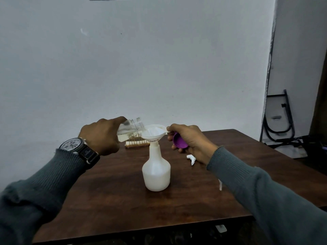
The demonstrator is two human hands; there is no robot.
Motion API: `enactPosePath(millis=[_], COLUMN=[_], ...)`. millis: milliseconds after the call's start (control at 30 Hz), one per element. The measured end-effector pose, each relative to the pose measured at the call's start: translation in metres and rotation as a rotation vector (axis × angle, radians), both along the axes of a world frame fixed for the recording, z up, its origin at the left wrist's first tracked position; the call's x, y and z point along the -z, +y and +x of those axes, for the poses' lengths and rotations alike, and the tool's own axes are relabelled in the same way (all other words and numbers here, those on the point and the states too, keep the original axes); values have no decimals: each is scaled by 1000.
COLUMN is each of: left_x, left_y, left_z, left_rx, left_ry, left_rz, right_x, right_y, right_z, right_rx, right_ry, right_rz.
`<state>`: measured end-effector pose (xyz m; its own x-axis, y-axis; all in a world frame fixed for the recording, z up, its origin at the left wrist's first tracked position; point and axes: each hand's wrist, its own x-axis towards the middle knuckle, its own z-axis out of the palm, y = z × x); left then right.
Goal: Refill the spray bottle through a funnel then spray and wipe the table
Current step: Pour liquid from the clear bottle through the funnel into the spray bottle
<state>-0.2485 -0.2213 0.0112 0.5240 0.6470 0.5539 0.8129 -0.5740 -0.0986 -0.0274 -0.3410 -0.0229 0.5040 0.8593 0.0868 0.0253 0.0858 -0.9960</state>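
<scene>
The spray bottle (156,174) stands upright near the middle of the dark wooden table (109,197), a white funnel (153,132) seated in its open neck. The left hand (102,137) grips a clear jar (131,129) tipped on its side, mouth at the funnel's rim. The right hand (189,140) pinches the funnel's small tab between thumb and forefinger, its other fingers curled round a purple lid (178,140) — the white spray head (192,159) lies on the table just behind that wrist.

Funnel (153,132) in spray bottle (156,174) neck, standing on table (115,191), jar (131,127) left of funnel, trigger head (191,158) lying right
</scene>
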Motion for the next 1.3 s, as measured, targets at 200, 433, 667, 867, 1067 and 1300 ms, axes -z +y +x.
enactPosePath(millis=[200,433,667,867,1067,1300], left_x=[0,0,-1,-2,-4,-3], left_y=[1,2,3,4,2,1], left_z=[-1,0,1,1,2,2], left_rx=[-8,10,-2,4,-14,-26], left_ry=[6,2,2,6,23,22], left_rz=[-4,-13,-12,-14,-1,8], right_x=[-1,0,1,1,0,0], right_y=[0,2,0,-1,1,1], right_z=[-1,0,0,1,2,1], right_rx=[1,2,-8,-11,-10,-15], right_ry=[-6,-7,-4,0,0,13], right_rz=[-3,-3,-5,-8,-5,4])
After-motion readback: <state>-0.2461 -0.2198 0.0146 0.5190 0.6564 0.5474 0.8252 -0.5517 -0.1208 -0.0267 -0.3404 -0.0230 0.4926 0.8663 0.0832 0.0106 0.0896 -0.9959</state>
